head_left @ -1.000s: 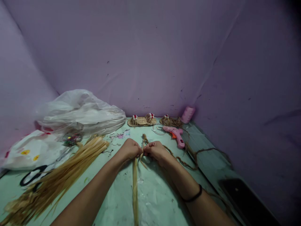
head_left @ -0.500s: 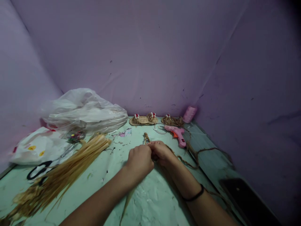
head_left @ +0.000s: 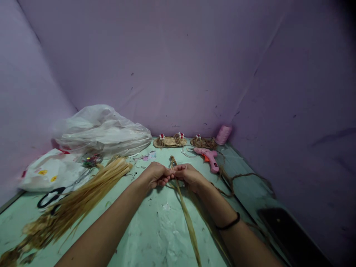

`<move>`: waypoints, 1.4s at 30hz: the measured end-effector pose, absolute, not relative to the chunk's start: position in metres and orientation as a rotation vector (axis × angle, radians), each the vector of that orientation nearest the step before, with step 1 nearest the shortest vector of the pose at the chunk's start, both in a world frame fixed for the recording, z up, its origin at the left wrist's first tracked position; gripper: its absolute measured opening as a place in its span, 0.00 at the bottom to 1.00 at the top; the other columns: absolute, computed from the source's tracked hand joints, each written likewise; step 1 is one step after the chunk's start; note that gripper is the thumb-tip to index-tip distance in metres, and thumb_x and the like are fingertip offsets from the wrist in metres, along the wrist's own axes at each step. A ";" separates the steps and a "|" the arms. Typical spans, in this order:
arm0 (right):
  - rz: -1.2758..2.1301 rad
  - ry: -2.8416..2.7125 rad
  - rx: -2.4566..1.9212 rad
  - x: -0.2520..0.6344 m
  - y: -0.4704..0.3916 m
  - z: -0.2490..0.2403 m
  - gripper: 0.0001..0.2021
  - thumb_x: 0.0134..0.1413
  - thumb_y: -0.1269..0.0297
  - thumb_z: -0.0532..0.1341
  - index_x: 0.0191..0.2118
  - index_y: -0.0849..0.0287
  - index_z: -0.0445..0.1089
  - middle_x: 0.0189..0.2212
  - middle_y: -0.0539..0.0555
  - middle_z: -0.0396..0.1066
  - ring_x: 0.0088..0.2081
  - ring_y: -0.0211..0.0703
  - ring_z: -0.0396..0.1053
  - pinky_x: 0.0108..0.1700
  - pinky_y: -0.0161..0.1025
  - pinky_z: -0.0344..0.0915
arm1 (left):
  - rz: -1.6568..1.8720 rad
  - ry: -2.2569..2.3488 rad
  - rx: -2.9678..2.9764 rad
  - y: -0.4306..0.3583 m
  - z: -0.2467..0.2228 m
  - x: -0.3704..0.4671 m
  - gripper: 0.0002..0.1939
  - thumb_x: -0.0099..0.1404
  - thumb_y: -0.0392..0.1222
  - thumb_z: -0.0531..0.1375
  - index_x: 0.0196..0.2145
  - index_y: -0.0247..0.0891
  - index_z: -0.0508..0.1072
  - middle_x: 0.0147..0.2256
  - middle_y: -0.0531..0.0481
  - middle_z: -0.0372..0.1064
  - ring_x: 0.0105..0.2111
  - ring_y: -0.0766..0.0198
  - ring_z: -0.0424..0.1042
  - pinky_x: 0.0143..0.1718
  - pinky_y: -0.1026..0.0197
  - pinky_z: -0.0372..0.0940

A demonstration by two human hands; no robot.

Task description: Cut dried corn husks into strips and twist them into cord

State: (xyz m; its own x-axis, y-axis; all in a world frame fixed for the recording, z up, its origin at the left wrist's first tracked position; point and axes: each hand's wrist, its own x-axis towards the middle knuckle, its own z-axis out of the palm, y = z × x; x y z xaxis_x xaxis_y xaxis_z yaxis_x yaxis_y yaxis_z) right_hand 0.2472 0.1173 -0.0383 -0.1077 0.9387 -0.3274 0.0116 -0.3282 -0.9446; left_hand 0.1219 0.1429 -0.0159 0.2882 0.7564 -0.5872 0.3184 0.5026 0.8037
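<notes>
My left hand (head_left: 159,174) is closed in a pinch on strands of dried plant fibre (head_left: 185,209), which trail down from the fingers over the table. Against it, fingertips nearly touching, my right hand (head_left: 189,176) pinches the same strands. Just beyond the hands a short knotted braid end (head_left: 172,159) of the fibre shows. The exact crossing of the strands is hidden by the fingers. To the left lies a thick bundle of dried fibre (head_left: 91,193), its pale cut ends toward the back.
Black-handled scissors (head_left: 51,196) lie partly under the bundle. Plastic bags (head_left: 105,129) fill the back left. Woven soles with beads (head_left: 170,141) sit by the wall, near a pink glue gun (head_left: 207,155), a pink thread spool (head_left: 224,134) and brown cord (head_left: 230,183). A phone (head_left: 289,233) is at right.
My left hand has turned and moved left and slightly away from me, its fingers now visible. A long flat strand now hangs between my arms. My right hand has barely shifted.
</notes>
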 end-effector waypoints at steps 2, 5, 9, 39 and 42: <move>1.443 -1.224 -1.434 0.248 0.120 -0.040 0.03 0.35 0.75 0.58 0.17 0.64 0.65 0.16 0.49 0.65 0.19 0.30 0.57 0.24 0.30 0.52 | 0.395 1.334 1.076 0.145 -0.017 0.120 0.05 0.47 0.29 0.56 0.16 0.28 0.68 0.10 0.55 0.56 0.09 0.76 0.52 0.10 0.71 0.46; 1.276 -1.344 -1.503 0.247 0.121 -0.040 0.05 0.35 0.76 0.58 0.16 0.63 0.66 0.15 0.49 0.65 0.20 0.32 0.58 0.25 0.31 0.52 | 0.431 1.387 1.105 0.144 -0.017 0.120 0.08 0.45 0.31 0.57 0.12 0.31 0.65 0.08 0.57 0.52 0.08 0.76 0.48 0.09 0.70 0.39; 0.865 -1.619 -1.681 0.244 0.114 -0.030 0.07 0.36 0.76 0.58 0.22 0.62 0.73 0.20 0.55 0.71 0.25 0.39 0.63 0.28 0.34 0.53 | 0.525 1.438 1.130 0.139 -0.016 0.124 0.09 0.43 0.31 0.56 0.10 0.34 0.59 0.07 0.58 0.49 0.08 0.77 0.44 0.10 0.69 0.36; 1.421 -0.930 -1.616 0.247 0.105 -0.012 0.02 0.43 0.75 0.60 0.25 0.65 0.69 0.22 0.54 0.71 0.24 0.36 0.68 0.29 0.33 0.65 | 0.421 1.195 1.157 0.150 -0.021 0.103 0.01 0.42 0.31 0.58 0.18 0.30 0.68 0.08 0.57 0.52 0.09 0.76 0.45 0.13 0.67 0.38; 1.632 -0.871 -1.479 0.237 0.106 -0.018 0.02 0.42 0.76 0.59 0.23 0.65 0.68 0.19 0.52 0.69 0.21 0.32 0.65 0.25 0.29 0.62 | 0.396 1.197 1.184 0.149 -0.018 0.102 0.01 0.42 0.30 0.56 0.17 0.31 0.67 0.08 0.59 0.49 0.10 0.76 0.44 0.13 0.67 0.38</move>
State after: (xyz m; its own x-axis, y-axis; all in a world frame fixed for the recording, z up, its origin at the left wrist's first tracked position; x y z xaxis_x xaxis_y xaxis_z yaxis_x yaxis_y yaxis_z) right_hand 0.2370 0.1055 -0.0184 -0.0470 0.8753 -0.4813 -0.0871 -0.4835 -0.8710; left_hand 0.1022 0.1489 -0.0185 0.3848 0.7749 -0.5015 0.3226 0.3962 0.8596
